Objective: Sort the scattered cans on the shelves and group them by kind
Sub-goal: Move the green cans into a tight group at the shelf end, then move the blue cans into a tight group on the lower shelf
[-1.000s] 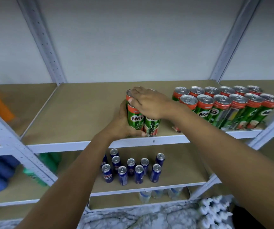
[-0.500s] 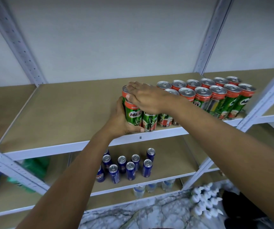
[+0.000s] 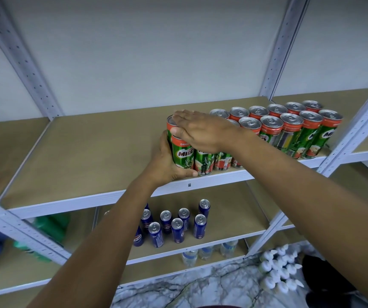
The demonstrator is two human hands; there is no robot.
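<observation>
Several green-and-red Milo cans (image 3: 182, 153) stand near the front edge of the upper shelf (image 3: 89, 152). My left hand (image 3: 167, 165) cups the left side of this small cluster. My right hand (image 3: 200, 132) lies flat across the tops of the same cans, hiding their lids. They touch a larger block of Milo cans (image 3: 289, 130) in two rows to the right. Several blue Pepsi cans (image 3: 174, 223) stand grouped on the shelf below.
White metal uprights (image 3: 354, 130) frame the shelves. Water bottles (image 3: 207, 252) sit on the lowest shelf. White squeeze bottles (image 3: 278, 270) stand on the marble floor at lower right. Blurred blue and green items (image 3: 45, 227) lie on the left bay.
Both hands slid the small cluster of Milo cans to the right until it met the larger block. The gap between them has closed.
</observation>
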